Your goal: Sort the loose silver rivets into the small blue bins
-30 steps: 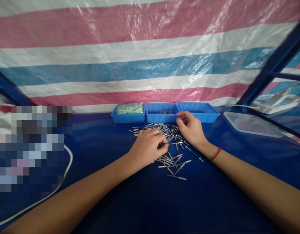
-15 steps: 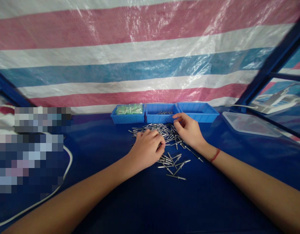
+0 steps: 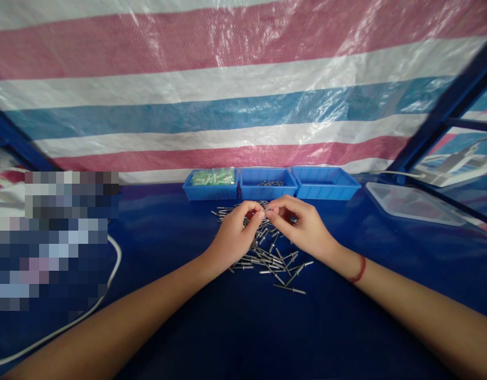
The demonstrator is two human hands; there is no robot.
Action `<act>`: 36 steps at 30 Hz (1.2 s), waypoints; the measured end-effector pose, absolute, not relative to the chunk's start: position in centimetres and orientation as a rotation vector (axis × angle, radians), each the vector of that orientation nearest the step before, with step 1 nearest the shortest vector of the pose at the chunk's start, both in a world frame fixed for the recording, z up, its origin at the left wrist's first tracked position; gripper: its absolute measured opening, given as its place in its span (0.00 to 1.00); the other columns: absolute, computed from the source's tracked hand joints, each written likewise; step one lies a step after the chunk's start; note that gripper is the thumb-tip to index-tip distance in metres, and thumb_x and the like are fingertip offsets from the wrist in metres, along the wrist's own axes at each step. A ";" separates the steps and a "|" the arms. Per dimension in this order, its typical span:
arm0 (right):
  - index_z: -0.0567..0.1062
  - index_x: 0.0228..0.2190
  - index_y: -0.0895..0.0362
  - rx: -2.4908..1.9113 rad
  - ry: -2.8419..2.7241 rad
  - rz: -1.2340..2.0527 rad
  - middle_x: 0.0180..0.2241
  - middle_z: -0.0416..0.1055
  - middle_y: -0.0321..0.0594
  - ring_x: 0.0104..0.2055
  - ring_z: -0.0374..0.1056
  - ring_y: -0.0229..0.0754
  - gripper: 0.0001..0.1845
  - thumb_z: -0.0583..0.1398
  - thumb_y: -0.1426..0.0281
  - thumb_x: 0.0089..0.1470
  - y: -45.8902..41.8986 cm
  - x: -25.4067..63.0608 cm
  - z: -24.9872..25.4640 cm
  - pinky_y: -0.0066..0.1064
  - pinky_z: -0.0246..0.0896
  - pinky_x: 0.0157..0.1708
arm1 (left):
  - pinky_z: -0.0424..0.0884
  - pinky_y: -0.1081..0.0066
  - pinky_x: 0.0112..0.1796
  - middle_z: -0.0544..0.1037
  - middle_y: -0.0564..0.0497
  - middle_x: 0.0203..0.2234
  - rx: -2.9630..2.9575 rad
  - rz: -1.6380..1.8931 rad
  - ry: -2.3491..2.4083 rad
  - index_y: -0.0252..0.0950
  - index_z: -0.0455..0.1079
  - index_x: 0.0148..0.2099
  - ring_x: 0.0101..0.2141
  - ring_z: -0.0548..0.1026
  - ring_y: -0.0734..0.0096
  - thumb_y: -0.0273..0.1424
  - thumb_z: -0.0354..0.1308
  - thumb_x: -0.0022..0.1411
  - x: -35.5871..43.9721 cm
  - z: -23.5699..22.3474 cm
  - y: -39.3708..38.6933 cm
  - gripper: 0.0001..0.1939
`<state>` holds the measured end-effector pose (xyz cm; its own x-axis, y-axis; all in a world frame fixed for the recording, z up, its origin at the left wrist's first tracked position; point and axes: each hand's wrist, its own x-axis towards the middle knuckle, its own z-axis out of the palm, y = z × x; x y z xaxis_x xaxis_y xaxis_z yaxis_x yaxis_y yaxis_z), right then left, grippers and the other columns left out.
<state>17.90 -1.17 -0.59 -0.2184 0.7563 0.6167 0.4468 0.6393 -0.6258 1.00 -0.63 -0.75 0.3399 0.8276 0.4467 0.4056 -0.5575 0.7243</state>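
Observation:
Over a loose pile of silver blind rivets (image 3: 273, 258), my left hand (image 3: 236, 232) and my right hand (image 3: 302, 224) meet fingertip to fingertip. Both are closed in a pinch around one small blind rivet (image 3: 267, 210), mostly hidden by the fingers. A red string circles my right wrist. Just behind the hands stands a middle blue bin (image 3: 267, 192) with some rivets inside. To its left, another blue bin (image 3: 209, 193) holds a green bag of light-coloured pieces.
A third blue bin (image 3: 326, 191) stands at the right of the row. Farther right lies a clear plastic lid (image 3: 410, 203), near a white power strip (image 3: 445, 171). A white cable (image 3: 117, 258) curves across the blue table (image 3: 243, 338) on the left. Striped sheeting hangs behind.
My right hand has come down and left from the middle bin's edge. My left hand has lifted slightly, and both fingertips now meet at a rivet.

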 end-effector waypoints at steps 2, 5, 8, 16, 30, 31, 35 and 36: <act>0.74 0.31 0.57 -0.957 -1.812 0.431 0.25 0.65 0.35 0.24 0.60 0.34 0.08 0.59 0.65 0.53 -1.3 17.7 -0.5 0.27 0.57 0.23 | 0.66 0.70 0.37 0.74 0.53 0.32 2.115 1.139 1.061 0.36 0.65 0.38 0.33 0.71 0.72 0.30 0.49 0.64 1.0 -0.8 -0.7 0.05; 0.74 0.31 0.56 -0.950 -1.767 0.464 0.24 0.65 0.35 0.24 0.60 0.34 0.08 0.59 0.65 0.53 -1.5 17.5 -0.5 0.28 0.57 0.23 | 0.67 0.70 0.37 0.75 0.52 0.33 2.122 1.140 1.045 0.36 0.66 0.37 0.34 0.72 0.71 0.29 0.50 0.64 1.1 -0.7 -0.7 0.04; 0.76 0.33 0.56 -0.935 -1.775 0.474 0.24 0.64 0.35 0.24 0.60 0.34 0.08 0.59 0.66 0.54 -1.7 17.4 -0.3 0.28 0.57 0.22 | 0.67 0.70 0.37 0.75 0.51 0.34 2.126 1.126 1.041 0.36 0.68 0.40 0.35 0.72 0.71 0.29 0.52 0.63 1.1 -0.5 -0.8 0.05; 0.77 0.35 0.55 -0.920 -1.821 0.444 0.26 0.66 0.36 0.25 0.61 0.34 0.08 0.59 0.68 0.54 -2.1 17.5 0.2 0.27 0.57 0.22 | 0.67 0.71 0.37 0.75 0.52 0.31 2.125 1.130 1.053 0.35 0.69 0.37 0.33 0.72 0.72 0.30 0.54 0.63 1.0 -0.4 -1.0 0.05; 0.76 0.39 0.54 -0.943 -1.927 0.423 0.34 0.72 0.41 0.35 0.67 0.40 0.11 0.55 0.67 0.58 -1.3 17.9 -0.4 0.32 0.62 0.33 | 0.67 0.71 0.35 0.76 0.53 0.32 2.135 1.274 1.094 0.37 0.67 0.38 0.32 0.72 0.73 0.30 0.53 0.62 1.0 -0.5 -1.2 0.04; 0.76 0.39 0.54 -0.931 -1.938 0.424 0.34 0.72 0.41 0.36 0.67 0.40 0.11 0.55 0.67 0.59 -1.3 17.9 -0.4 0.33 0.62 0.34 | 0.67 0.71 0.34 0.76 0.53 0.31 2.138 1.282 1.087 0.36 0.67 0.37 0.31 0.72 0.73 0.31 0.54 0.62 1.0 -0.5 -1.3 0.04; 0.76 0.39 0.54 -0.876 -1.973 0.442 0.35 0.73 0.41 0.37 0.68 0.40 0.11 0.54 0.69 0.59 -1.4 17.8 -0.3 0.33 0.62 0.37 | 0.66 0.74 0.30 0.74 0.53 0.29 2.140 1.301 1.069 0.36 0.67 0.37 0.28 0.71 0.75 0.30 0.55 0.61 1.1 -0.5 -1.4 0.03; 0.76 0.39 0.54 -0.864 -1.978 0.445 0.34 0.73 0.41 0.37 0.68 0.40 0.11 0.54 0.69 0.59 -1.4 17.7 -0.3 0.33 0.62 0.38 | 0.65 0.74 0.30 0.74 0.53 0.29 2.140 1.309 1.065 0.36 0.67 0.38 0.27 0.70 0.76 0.30 0.55 0.61 1.1 -0.5 -1.4 0.03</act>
<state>17.75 -1.43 -0.32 -0.3474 0.7227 0.5975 0.3974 0.6906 -0.6043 1.08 -1.44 -0.46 0.2659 0.7818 0.5640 0.3929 -0.6222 0.6771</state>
